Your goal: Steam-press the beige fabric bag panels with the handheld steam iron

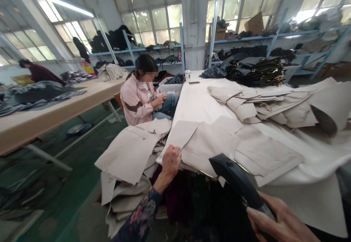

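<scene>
My left hand (170, 158) is closed at the table's front edge, pinching the edge of a beige garment piece (208, 145). A metal-toothed zipper (204, 173) runs along that piece's near edge. In my right hand (276, 216) is a black handheld tool (233, 172) with a long curved body and a broader head; its exact kind cannot be made out. The tool's head hovers over or touches the piece near the zipper; I cannot tell which. Another beige piece (265, 152) lies flat to the right. Beside my left arm hangs a stack of beige pieces (131, 148) with metal snaps.
A seated person in a pink jacket (137, 101) works at the table's left side. Beige pieces (285, 105) and a dark garment stack (255, 70) lie on the white table (197, 95). A cup (187, 75) and phone (194, 83) rest at the far end.
</scene>
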The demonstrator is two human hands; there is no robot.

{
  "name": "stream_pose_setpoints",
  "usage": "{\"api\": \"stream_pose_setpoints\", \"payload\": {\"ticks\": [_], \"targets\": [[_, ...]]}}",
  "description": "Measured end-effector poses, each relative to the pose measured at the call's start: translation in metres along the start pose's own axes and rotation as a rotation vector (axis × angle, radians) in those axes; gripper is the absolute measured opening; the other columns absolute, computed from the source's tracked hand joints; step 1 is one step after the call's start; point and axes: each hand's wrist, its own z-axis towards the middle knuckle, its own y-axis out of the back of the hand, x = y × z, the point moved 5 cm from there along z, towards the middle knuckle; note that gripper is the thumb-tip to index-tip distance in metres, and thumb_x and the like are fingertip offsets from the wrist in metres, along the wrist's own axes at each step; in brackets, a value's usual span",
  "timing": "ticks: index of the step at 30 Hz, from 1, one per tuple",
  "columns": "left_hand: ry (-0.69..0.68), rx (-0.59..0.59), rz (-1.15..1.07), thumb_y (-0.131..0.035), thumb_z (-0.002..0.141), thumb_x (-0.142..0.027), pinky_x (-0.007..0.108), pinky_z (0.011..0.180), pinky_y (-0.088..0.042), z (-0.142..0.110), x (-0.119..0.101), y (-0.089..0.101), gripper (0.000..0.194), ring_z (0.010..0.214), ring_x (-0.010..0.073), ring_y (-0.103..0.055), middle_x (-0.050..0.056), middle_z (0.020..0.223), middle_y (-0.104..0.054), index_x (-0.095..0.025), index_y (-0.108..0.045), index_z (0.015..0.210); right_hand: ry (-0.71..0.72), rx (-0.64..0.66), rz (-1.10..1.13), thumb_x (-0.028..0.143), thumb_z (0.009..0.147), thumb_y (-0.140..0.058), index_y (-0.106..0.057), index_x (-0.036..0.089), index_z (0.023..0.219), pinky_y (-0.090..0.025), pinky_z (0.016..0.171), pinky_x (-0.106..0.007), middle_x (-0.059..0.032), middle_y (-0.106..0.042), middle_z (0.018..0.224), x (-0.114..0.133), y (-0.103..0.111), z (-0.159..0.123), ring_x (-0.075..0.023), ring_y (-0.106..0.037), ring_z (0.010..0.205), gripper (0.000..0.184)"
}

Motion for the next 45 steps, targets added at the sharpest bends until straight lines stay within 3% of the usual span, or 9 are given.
{"api": "stream_pose_setpoints", "payload": {"ticks": [5, 10, 18, 25, 29, 33, 38, 42, 45], "targets": [[0.137, 0.033, -0.186, -0.053, 0.075, -0.020, 0.034, 0.072, -0.042, 0.013, 0.018, 0.006, 0.015, 0.071, 0.0199, -0.055, 0.004, 0.068, -0.062, -0.017, -0.066, 0.069, 0.040, 0.059, 0.066, 0.046, 0.082, -0.051, -0.049, 0.020, 0.072, -0.043, 0.041, -0.020, 0.0064, -0.050, 0.046, 0.021, -0.014, 0.022, -0.0100, -0.047, 0.039, 0.029], [0.336, 0.118, -0.500, -0.054, 0.073, -0.025, 0.024, 0.051, -0.035, 0.012, 0.030, 0.012, 0.021, 0.052, 0.0127, -0.048, -0.001, 0.055, -0.059, -0.013, -0.071, 0.071, 0.115, 0.128, 0.097, 0.033, 0.084, -0.050, -0.050, 0.018, 0.074, -0.041, 0.041, -0.018, 0.0065, -0.053, 0.050, 0.044, -0.027, 0.048, -0.0083, -0.049, 0.040, 0.018], [0.529, 0.195, -0.983, -0.066, 0.066, -0.022, 0.021, 0.052, -0.035, 0.000, 0.015, 0.013, 0.021, 0.052, 0.0090, -0.047, 0.003, 0.061, -0.064, -0.011, -0.074, 0.081, 0.176, 0.202, 0.122, 0.035, 0.084, -0.051, -0.050, 0.017, 0.077, -0.042, 0.038, -0.017, 0.0059, -0.054, 0.056, 0.061, -0.050, 0.081, -0.0079, -0.050, 0.039, 0.019], [0.594, 0.211, -1.191, -0.073, 0.060, -0.024, 0.022, 0.053, -0.037, -0.004, 0.015, 0.006, 0.027, 0.057, 0.0112, -0.053, 0.008, 0.069, -0.069, -0.010, -0.074, 0.083, 0.204, 0.137, 0.124, 0.037, 0.084, -0.051, -0.050, 0.017, 0.070, -0.039, 0.036, -0.016, 0.0063, -0.053, 0.045, 0.072, -0.042, 0.094, -0.0077, -0.049, 0.035, 0.025], [0.607, 0.157, -1.221, -0.075, 0.057, -0.023, 0.020, 0.050, -0.035, -0.001, 0.021, 0.003, 0.025, 0.052, 0.0082, -0.049, 0.006, 0.065, -0.068, -0.011, -0.074, 0.078, 0.171, 0.163, 0.132, 0.038, 0.084, -0.051, -0.052, 0.016, 0.072, -0.040, 0.036, -0.016, 0.0065, -0.053, 0.045, 0.059, -0.039, 0.084, -0.0077, -0.049, 0.035, 0.025], [0.565, 0.190, -1.174, -0.071, 0.059, -0.024, 0.022, 0.054, -0.039, -0.004, 0.018, 0.001, 0.022, 0.055, 0.0105, -0.053, 0.006, 0.065, -0.068, -0.012, -0.074, 0.078, 0.171, 0.191, 0.175, 0.039, 0.083, -0.052, -0.052, 0.016, 0.077, -0.040, 0.036, -0.016, 0.0059, -0.055, 0.053, 0.054, -0.046, 0.082, -0.0069, -0.049, 0.036, 0.024], [0.435, 0.220, -0.927, -0.063, 0.068, -0.025, 0.027, 0.062, -0.043, -0.004, 0.013, 0.009, 0.021, 0.065, 0.0162, -0.058, 0.007, 0.074, -0.068, -0.014, -0.074, 0.082, 0.166, 0.069, 0.156, 0.041, 0.083, -0.051, -0.051, 0.016, 0.068, -0.039, 0.035, -0.017, 0.0054, -0.051, 0.044, 0.059, -0.041, 0.095, -0.0079, -0.047, 0.035, 0.029], [0.350, 0.114, -0.692, -0.059, 0.068, -0.020, 0.033, 0.081, -0.040, -0.005, 0.009, 0.020, 0.015, 0.081, 0.0206, -0.056, 0.005, 0.078, -0.065, -0.017, -0.073, 0.073, 0.176, 0.002, 0.217, 0.047, 0.082, -0.053, -0.051, 0.016, 0.071, -0.042, 0.037, -0.020, 0.0051, -0.051, 0.047, 0.055, -0.018, 0.081, -0.0093, -0.049, 0.038, 0.032], [0.386, -0.021, -0.560, -0.059, 0.073, -0.030, 0.037, 0.085, -0.039, -0.027, 0.007, 0.022, 0.019, 0.086, 0.0230, -0.055, 0.005, 0.087, -0.063, -0.018, -0.069, 0.084, 0.156, -0.026, 0.198, 0.050, 0.082, -0.052, -0.050, 0.017, 0.068, -0.040, 0.039, -0.020, 0.0052, -0.051, 0.045, 0.047, 0.002, 0.053, -0.0088, -0.047, 0.037, 0.036]]}}
